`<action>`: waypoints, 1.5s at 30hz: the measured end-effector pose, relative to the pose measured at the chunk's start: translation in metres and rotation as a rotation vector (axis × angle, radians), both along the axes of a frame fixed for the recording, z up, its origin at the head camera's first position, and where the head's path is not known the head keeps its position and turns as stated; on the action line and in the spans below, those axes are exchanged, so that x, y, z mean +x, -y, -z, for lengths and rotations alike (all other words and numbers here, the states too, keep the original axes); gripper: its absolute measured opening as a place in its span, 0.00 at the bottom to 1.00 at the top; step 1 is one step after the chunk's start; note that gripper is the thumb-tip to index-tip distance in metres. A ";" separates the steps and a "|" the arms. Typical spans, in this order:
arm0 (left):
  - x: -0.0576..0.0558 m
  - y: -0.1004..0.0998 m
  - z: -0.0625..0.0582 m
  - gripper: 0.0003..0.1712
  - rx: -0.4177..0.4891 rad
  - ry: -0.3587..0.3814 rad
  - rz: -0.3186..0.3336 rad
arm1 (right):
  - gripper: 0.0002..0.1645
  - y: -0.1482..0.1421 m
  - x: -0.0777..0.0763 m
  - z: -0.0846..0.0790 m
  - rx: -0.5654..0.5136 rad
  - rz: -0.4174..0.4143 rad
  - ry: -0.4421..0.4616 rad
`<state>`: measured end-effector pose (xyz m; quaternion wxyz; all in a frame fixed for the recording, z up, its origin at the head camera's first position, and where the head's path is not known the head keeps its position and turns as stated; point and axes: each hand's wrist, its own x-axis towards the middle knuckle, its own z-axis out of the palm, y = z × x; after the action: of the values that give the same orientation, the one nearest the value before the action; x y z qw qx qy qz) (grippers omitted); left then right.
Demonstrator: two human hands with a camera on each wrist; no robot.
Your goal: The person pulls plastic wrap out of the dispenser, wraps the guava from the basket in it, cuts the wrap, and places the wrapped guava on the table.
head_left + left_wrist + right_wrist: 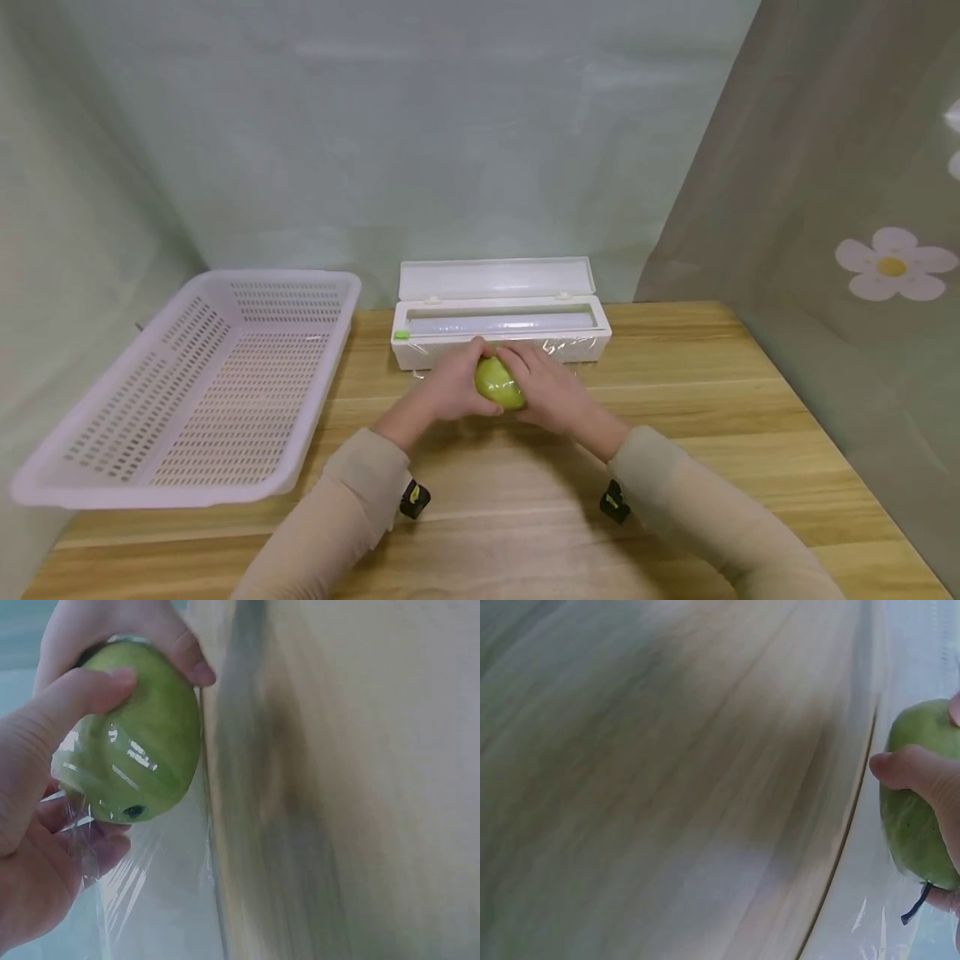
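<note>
Left hand point(457, 385) curled round the pear point(497, 383) from its left side, thumb pressed on the skin, other fingers underneath. Right hand point(553, 390) gripped the same pear from the right, thumb on the near side, fingers over the top. Pear was green, between both hands, just in front of the dispenser box. Dark blossom end point(133, 811) faced the left wrist camera; dark stem point(916, 907) stuck out in the right wrist view. Clear film point(126, 889) covered part of the pear, glossy and creased, bunched at the left fingers; it also hung over the box front. How much of the pear it covered, couldn't tell.

Both forearms wore pale sleeves point(705, 500), with a black device point(415, 498) at each wrist. White dispenser box point(422, 357) sat on the tabletop point(697, 408) beyond the hands, lid point(497, 280) open and tilted back, film roll point(517, 323) inside, green tab point(402, 335) at the front left corner. White slotted basket point(232, 404) stood to the left, apart from the box. Grey-green curtain point(480, 150) behind; darker cloth at right with a white flower point(892, 265), yellow centre.
</note>
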<state>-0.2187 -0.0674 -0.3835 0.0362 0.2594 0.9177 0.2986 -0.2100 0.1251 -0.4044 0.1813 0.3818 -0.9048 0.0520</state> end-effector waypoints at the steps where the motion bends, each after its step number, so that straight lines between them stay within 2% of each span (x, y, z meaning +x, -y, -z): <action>1: 0.002 0.000 0.000 0.45 -0.008 -0.005 0.006 | 0.58 0.000 0.000 -0.001 -0.004 0.004 0.010; 3: 0.007 -0.001 0.000 0.49 -0.059 -0.051 0.003 | 0.57 0.001 -0.001 -0.002 -0.005 0.017 0.030; 7: 0.024 -0.005 -0.004 0.61 -0.251 -0.231 -0.036 | 0.59 0.002 -0.003 -0.006 -0.003 0.029 0.092; 10: 0.037 -0.010 -0.007 0.62 -0.345 -0.334 -0.015 | 0.60 0.001 -0.005 -0.009 -0.025 0.027 0.157; 13: 0.040 -0.015 -0.004 0.59 -0.347 -0.395 0.002 | 0.59 -0.001 -0.007 -0.011 -0.068 0.030 0.209; 18: 0.031 -0.019 0.004 0.59 -0.333 -0.464 -0.010 | 0.57 -0.005 -0.009 -0.011 -0.126 0.039 0.265; 25: 0.018 -0.015 0.013 0.60 -0.279 -0.435 -0.003 | 0.60 -0.006 -0.006 -0.010 -0.130 0.036 0.277; 30: 0.015 -0.015 0.010 0.58 -0.284 -0.447 0.012 | 0.64 -0.009 -0.005 -0.008 -0.175 0.035 0.322; 34: 0.013 -0.015 0.007 0.57 -0.286 -0.427 0.018 | 0.64 -0.010 -0.006 -0.006 -0.205 0.024 0.342; 45: 0.010 -0.012 0.009 0.54 -0.236 -0.413 0.049 | 0.64 -0.014 -0.011 -0.003 -0.108 0.020 0.247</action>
<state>-0.2088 -0.0551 -0.3928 -0.1150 0.3310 0.9277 0.1288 -0.2208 0.1387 -0.4010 0.0892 0.3530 -0.9199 0.1454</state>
